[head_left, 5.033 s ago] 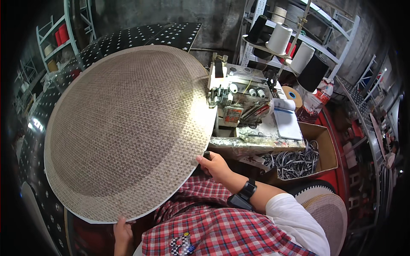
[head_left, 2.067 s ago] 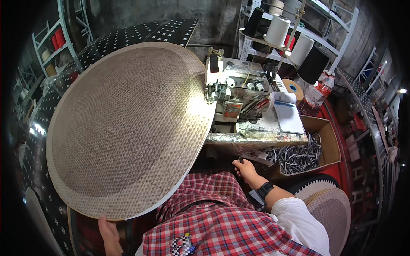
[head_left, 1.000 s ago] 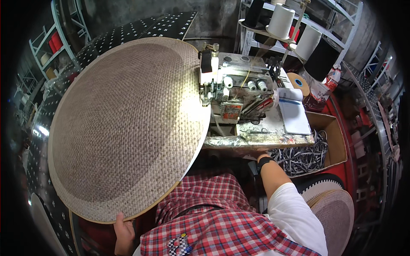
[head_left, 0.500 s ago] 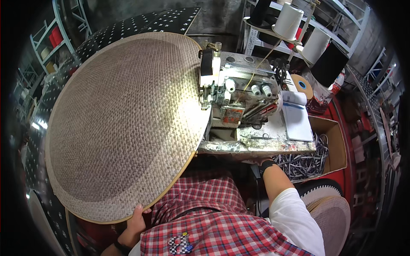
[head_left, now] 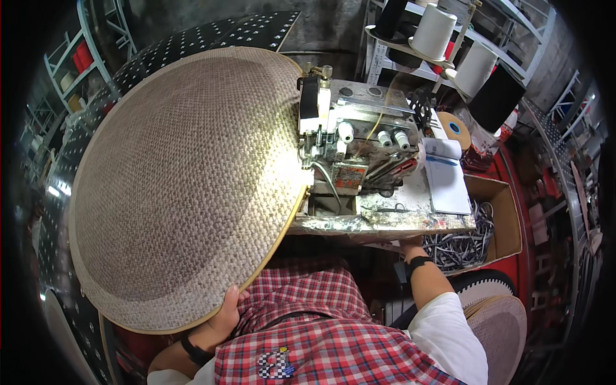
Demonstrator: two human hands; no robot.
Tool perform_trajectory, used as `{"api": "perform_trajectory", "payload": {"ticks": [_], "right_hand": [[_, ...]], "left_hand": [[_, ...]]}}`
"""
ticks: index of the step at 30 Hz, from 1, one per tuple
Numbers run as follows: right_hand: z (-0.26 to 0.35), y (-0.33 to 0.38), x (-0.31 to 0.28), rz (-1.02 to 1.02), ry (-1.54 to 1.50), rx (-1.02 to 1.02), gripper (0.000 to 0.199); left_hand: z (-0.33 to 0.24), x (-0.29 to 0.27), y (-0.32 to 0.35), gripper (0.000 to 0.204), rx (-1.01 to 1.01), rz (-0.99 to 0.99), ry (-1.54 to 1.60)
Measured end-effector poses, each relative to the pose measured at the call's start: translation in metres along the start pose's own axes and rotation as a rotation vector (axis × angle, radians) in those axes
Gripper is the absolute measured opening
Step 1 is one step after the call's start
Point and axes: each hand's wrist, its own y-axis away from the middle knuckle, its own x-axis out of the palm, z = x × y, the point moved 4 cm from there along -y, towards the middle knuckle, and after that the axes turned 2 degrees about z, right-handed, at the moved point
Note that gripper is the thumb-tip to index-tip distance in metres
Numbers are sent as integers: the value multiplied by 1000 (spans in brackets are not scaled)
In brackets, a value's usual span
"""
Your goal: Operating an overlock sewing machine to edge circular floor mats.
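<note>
A large round woven mat point(head_left: 179, 186), beige-grey with a tan bound edge, fills the left side. Its right edge lies at the needle area of a sewing machine point(head_left: 359, 138), where a small lamp makes a bright patch. My left hand point(head_left: 224, 316) grips the mat's near rim, thumb against the edge, other fingers mostly hidden. My right hand point(head_left: 411, 246) reaches under the front edge of the machine table point(head_left: 385, 224); its fingers are out of sight. A thin grey strip point(head_left: 330, 181) curves down from the machine beside the mat's edge.
Scissors point(head_left: 385, 208) and a notepad point(head_left: 446, 183) lie on the machine table. Below right stands a cardboard box point(head_left: 507, 224) of tangled strips. More round mats point(head_left: 497, 333) are stacked near my right elbow. Thread cones point(head_left: 433, 32) stand at the back right.
My left hand has moved right and up along the mat's near rim. My right hand has shifted right under the table. The grey strip now shows beside the machine, and the yellow thread is blurred.
</note>
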Motion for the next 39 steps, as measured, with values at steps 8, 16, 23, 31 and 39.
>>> {"api": "perform_trajectory", "payload": {"ticks": [8, 16, 23, 31, 39], "right_hand": [[-147, 93, -33, -405, -167, 407, 12], [-165, 143, -79, -513, -126, 500, 12], [61, 151, -131, -181, -618, -275, 28], [229, 115, -237, 477, -1620, -455, 30], [283, 104, -277, 270, -1809, -251, 25]], "left_hand": [[-29, 15, -31, 23, 119, -24, -79], [-35, 20, -49, 25, 225, -69, -227], [-39, 30, -62, 22, 242, -112, -39], [-52, 26, -67, 21, 249, -105, -192], [-61, 12, -78, 17, 395, -184, -295]]}}
